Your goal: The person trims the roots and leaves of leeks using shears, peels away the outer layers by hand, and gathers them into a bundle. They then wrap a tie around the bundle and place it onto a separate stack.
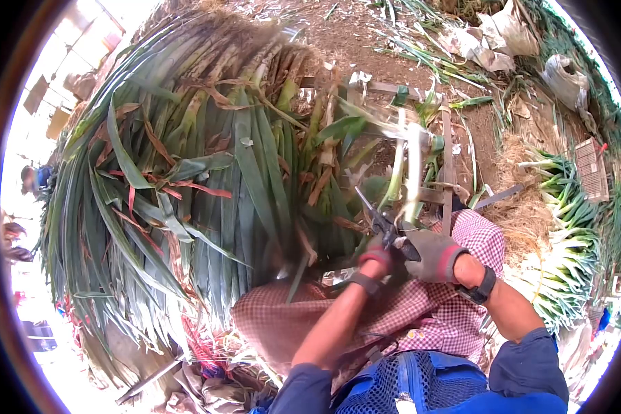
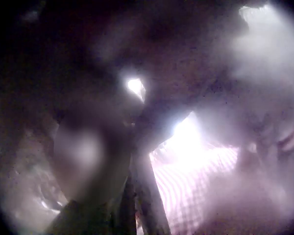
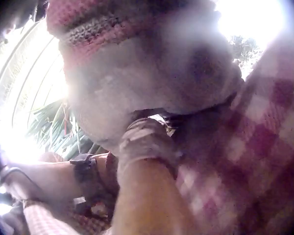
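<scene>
In the head view both hands meet above the lap in grey gloves with red cuffs. My left hand grips a dark tool whose thin tip points up and away; part of it is hidden by the fingers. My right hand is curled at the lower end of a pale leek stalk, right beside the tool. A second stalk stands just left of it. In the right wrist view the grey glove fills the top, its fingers bent. The left wrist view is dark and blurred.
A large heap of leeks with long green leaves lies at the left. Trimmed leeks are piled at the right beside a crate. A metal frame stands ahead. Checked cloth covers the lap; leaf scraps litter the soil.
</scene>
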{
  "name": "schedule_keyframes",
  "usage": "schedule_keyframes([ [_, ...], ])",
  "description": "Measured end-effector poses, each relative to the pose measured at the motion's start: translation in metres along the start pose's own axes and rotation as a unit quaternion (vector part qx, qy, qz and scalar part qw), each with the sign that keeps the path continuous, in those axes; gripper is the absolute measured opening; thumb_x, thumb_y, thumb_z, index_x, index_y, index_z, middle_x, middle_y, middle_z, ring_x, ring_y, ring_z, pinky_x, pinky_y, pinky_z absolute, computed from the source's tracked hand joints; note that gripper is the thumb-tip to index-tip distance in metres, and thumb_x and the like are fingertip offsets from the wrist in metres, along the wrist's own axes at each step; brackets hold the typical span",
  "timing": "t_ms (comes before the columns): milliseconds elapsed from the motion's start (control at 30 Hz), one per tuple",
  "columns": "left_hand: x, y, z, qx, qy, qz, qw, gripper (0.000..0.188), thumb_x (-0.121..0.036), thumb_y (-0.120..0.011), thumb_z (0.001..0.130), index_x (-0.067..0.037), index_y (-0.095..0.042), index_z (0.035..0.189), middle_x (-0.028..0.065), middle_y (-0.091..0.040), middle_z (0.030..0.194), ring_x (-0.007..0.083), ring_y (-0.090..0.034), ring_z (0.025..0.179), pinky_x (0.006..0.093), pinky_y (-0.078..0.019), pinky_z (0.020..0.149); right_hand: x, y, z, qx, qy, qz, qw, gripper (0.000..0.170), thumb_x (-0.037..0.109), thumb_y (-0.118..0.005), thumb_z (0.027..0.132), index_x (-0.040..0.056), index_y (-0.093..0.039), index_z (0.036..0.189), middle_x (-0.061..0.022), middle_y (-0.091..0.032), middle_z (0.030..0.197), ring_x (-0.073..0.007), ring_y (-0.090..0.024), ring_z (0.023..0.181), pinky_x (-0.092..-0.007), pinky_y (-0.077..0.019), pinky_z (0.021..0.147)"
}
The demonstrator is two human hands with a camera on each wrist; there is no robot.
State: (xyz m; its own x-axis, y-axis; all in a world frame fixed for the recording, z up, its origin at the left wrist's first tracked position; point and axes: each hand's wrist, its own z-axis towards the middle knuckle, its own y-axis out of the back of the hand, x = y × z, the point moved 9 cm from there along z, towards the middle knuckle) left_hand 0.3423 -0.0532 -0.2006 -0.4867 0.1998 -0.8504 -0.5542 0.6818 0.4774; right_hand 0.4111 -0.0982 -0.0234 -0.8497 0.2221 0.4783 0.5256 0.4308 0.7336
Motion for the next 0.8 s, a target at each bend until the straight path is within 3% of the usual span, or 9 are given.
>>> schedule_keyframes([
  [100,-0.065,-0.042,-0.018,0.15,-0.179,0.028,0.972,0.044,-0.03,-0.07,0.1,-0.004,-0.068,0.135,0.0113,-0.07,0.14,0.0267,-0.067,0.126,0.043,-0.0535,0.108,-0.03,0.013,0.008,-0.04,-0.066,0.035,0.996,0.048,0.028,-0.074,0.084,0.0013,-0.062,0.122,-0.0273,-0.072,0.113,-0.0461,-0.07,0.106,-0.0504,-0.0555,0.093],
  [167,-0.059,-0.016,-0.016,0.204,0.022,-0.123,0.971,0.041,-0.034,-0.077,0.096,-0.005,-0.074,0.124,0.0092,-0.079,0.123,0.0263,-0.074,0.111,0.0429,-0.0575,0.1,-0.053,0.029,0.015,-0.076,-0.113,0.022,0.99,0.061,0.031,-0.078,0.085,-0.0003,-0.057,0.133,-0.0288,-0.073,0.114,-0.0452,-0.071,0.109,-0.0491,-0.0564,0.094],
  [200,-0.064,0.03,-0.01,0.136,0.036,0.029,0.99,0.037,-0.033,-0.081,0.092,-0.006,-0.078,0.117,0.0096,-0.082,0.109,0.0242,-0.077,0.098,0.0403,-0.0598,0.093,-0.057,0.035,0.016,-0.086,-0.147,0.045,0.984,0.057,0.031,-0.078,0.086,0.0003,-0.059,0.13,-0.0287,-0.073,0.114,-0.0452,-0.071,0.109,-0.0489,-0.0563,0.095],
  [267,-0.035,0.091,0.005,-0.063,0.03,-0.034,0.997,0.023,-0.018,-0.073,0.098,-0.007,-0.077,0.117,0.0124,-0.081,0.105,0.0225,-0.078,0.09,0.0363,-0.0612,0.078,-0.037,0.028,0.021,-0.066,-0.059,0.077,0.993,0.056,0.033,-0.077,0.086,0.0012,-0.059,0.128,-0.028,-0.073,0.112,-0.0455,-0.071,0.109,-0.0495,-0.0558,0.095],
  [367,0.018,0.174,0.012,-0.243,0.084,0.071,0.964,0.022,-0.018,-0.071,0.097,-0.005,-0.078,0.113,0.02,-0.079,0.095,0.0298,-0.079,0.085,0.0405,-0.0602,0.078,0.007,0.0,0.039,0.032,-0.027,0.043,0.998,0.058,0.034,-0.076,0.087,0.0007,-0.057,0.131,-0.0291,-0.072,0.117,-0.0464,-0.07,0.112,-0.051,-0.0553,0.097],
  [467,0.032,0.217,0.002,-0.264,0.154,0.084,0.948,0.028,-0.028,-0.074,0.093,-0.008,-0.08,0.112,0.0234,-0.079,0.102,0.0394,-0.077,0.097,0.0444,-0.0588,0.086,0.01,-0.011,0.074,-0.006,-0.036,0.073,0.997,0.064,0.033,-0.077,0.086,-0.0023,-0.053,0.134,-0.03,-0.071,0.121,-0.0472,-0.069,0.114,-0.051,-0.055,0.099],
  [600,0.029,0.219,0.007,-0.267,0.14,0.044,0.953,0.025,-0.021,-0.066,0.094,-0.003,-0.078,0.107,0.0252,-0.077,0.105,0.0436,-0.074,0.101,0.0485,-0.0577,0.09,0.024,-0.027,0.088,0.029,-0.026,0.071,0.997,0.072,0.031,-0.078,0.084,-0.0048,-0.049,0.139,-0.0314,-0.072,0.117,-0.0478,-0.07,0.112,-0.0507,-0.0568,0.097],
  [667,0.02,0.219,0.015,-0.273,0.122,0.163,0.94,0.025,-0.023,-0.067,0.094,-0.003,-0.077,0.105,0.0253,-0.076,0.105,0.0433,-0.073,0.1,0.0495,-0.0574,0.09,0.014,-0.023,0.116,0.004,-0.03,0.07,0.997,0.073,0.03,-0.077,0.085,-0.0055,-0.047,0.142,-0.0315,-0.073,0.116,-0.0475,-0.071,0.111,-0.0513,-0.0575,0.096],
  [800,0.016,0.219,0.033,-0.283,0.101,0.2,0.933,0.024,-0.027,-0.072,0.093,-0.005,-0.078,0.102,0.0243,-0.076,0.103,0.0458,-0.072,0.099,0.0525,-0.0567,0.087,0.0,0.007,0.174,-0.033,-0.05,0.044,0.997,0.07,0.03,-0.073,0.087,-0.0056,-0.047,0.142,-0.0306,-0.073,0.117,-0.0463,-0.072,0.112,-0.0508,-0.0576,0.097],
])
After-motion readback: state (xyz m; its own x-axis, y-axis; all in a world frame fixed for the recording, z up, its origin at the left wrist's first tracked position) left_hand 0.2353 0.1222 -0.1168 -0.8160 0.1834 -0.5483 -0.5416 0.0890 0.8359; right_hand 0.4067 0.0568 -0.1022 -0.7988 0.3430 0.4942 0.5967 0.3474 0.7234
